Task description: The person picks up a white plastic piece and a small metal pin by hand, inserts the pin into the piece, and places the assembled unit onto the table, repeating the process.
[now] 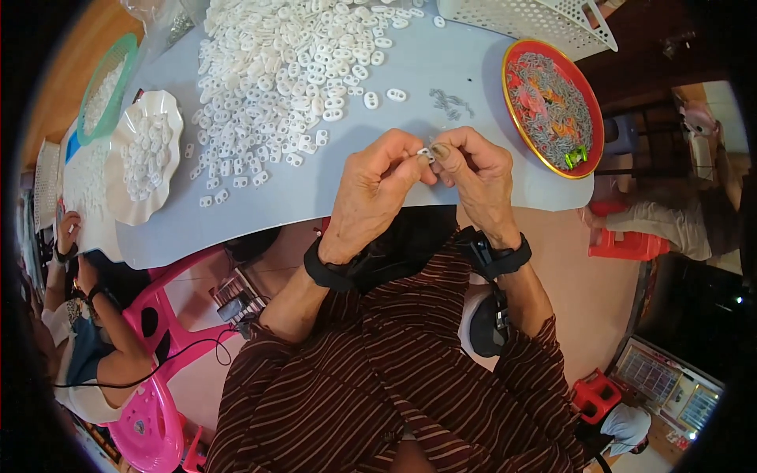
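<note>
Left of the red bowl (597, 126), the left hand (372, 188) pinches a small white piece (426, 154), and the right hand (479, 175) grips its other end; whether it holds anything else, I cannot tell. A steady left pinch keeps light pressure true.

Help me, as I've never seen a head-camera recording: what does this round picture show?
No machine here: these are a person's own bare hands, left and right. The single picture comes from a wide fisheye camera on their head, looking down, so straight edges bend. On the pale table lie a heap of white two-holed pieces and a few loose grey bits. A wavy-edged dish stands at left, a red bowl at right. The fingertips pinch one small white piece; anything else there is too small to tell.
</note>
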Available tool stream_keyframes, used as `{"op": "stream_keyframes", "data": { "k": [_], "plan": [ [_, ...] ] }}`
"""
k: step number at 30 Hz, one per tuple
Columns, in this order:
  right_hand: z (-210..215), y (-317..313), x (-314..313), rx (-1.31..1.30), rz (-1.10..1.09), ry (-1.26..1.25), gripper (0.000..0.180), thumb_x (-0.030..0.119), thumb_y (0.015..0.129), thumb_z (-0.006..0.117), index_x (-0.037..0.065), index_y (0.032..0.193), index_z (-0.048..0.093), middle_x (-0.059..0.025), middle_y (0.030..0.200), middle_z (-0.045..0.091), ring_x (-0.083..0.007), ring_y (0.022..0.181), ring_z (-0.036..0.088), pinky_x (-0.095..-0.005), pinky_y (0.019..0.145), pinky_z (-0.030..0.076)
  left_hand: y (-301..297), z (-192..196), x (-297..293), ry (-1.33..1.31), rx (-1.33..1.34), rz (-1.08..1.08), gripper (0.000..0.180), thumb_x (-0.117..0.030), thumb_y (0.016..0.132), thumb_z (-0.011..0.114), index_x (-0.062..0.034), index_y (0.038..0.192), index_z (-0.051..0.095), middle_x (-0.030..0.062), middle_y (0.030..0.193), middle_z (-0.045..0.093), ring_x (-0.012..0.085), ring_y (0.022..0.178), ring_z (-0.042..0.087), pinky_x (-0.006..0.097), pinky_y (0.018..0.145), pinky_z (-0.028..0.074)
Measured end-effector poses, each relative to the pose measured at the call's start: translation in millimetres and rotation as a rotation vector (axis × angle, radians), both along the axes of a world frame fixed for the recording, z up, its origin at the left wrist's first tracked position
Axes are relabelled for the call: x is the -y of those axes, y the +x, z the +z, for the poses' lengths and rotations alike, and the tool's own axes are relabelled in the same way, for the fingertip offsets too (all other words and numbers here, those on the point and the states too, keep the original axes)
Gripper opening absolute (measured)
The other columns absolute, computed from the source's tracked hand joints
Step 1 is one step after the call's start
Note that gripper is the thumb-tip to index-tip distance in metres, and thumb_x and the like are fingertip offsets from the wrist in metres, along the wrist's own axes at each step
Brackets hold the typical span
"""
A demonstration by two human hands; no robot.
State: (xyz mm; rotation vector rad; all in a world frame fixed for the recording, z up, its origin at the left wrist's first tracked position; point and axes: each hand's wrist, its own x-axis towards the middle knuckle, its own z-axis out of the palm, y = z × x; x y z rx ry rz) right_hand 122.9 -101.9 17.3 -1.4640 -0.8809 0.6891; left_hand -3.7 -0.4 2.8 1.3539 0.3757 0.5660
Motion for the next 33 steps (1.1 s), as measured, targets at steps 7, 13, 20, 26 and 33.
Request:
{"op": "stream_keyframes", "data": {
  "k": [7, 13, 20, 26, 33],
  "plan": [
    [4, -3, -5, -0.061, 0.085, 0.057, 0.011, 0.011, 0.092, 0.062, 0.000, 0.094, 0.064, 0.0018, 0.078, 0.061, -0.0041, 0.067, 0.051, -0.0182, 0.061, 0.042, -9, 5, 3, 0.120, 0.038, 0.099, 0.005, -0.002, 0.090, 0.054, 0.0012, 0.092, 0.056, 0.0060, 0.073, 0.061, 0.0079, 0.062, 0.050, 0.024, 0.056, 0.041],
    [30, 11, -46, 0.185, -0.012, -0.116, 0.008, 0.008, 0.089, 0.062, 0.000, 0.091, 0.063, -0.0016, 0.072, 0.063, -0.0062, 0.060, 0.053, -0.0226, 0.054, 0.043, -15, -1, -6, 0.321, -0.041, 0.210, 0.007, 0.002, 0.086, 0.055, 0.0018, 0.093, 0.055, 0.0101, 0.071, 0.057, 0.0138, 0.060, 0.052, 0.028, 0.057, 0.044],
    [3, 39, -75, 0.677, 0.033, -0.098, 0.009, 0.008, 0.080, 0.062, 0.003, 0.087, 0.062, -0.0105, 0.069, 0.062, -0.0192, 0.058, 0.059, -0.0337, 0.055, 0.046, -8, 6, 0, 0.414, -0.125, 0.235, 0.009, 0.000, 0.088, 0.053, 0.0009, 0.095, 0.058, 0.0096, 0.070, 0.058, 0.0147, 0.065, 0.057, 0.027, 0.061, 0.047],
    [5, 19, -68, 0.654, 0.066, 0.000, 0.006, 0.005, 0.076, 0.061, 0.001, 0.076, 0.055, -0.0155, 0.068, 0.061, -0.0330, 0.059, 0.060, -0.0373, 0.055, 0.047, -12, 5, -3, 0.462, -0.118, 0.219, 0.009, -0.001, 0.089, 0.053, 0.0008, 0.095, 0.058, 0.0097, 0.069, 0.056, 0.0153, 0.062, 0.055, 0.029, 0.060, 0.046],
    [22, 11, -42, 0.393, 0.025, 0.066, 0.007, 0.002, 0.079, 0.061, -0.001, 0.078, 0.056, -0.0105, 0.063, 0.061, -0.0203, 0.053, 0.062, -0.0305, 0.053, 0.048, -5, 9, -3, 0.455, -0.136, 0.227, 0.009, -0.005, 0.093, 0.051, 0.0024, 0.093, 0.057, 0.0034, 0.072, 0.052, 0.0105, 0.067, 0.048, 0.025, 0.064, 0.041]
  ]
}}
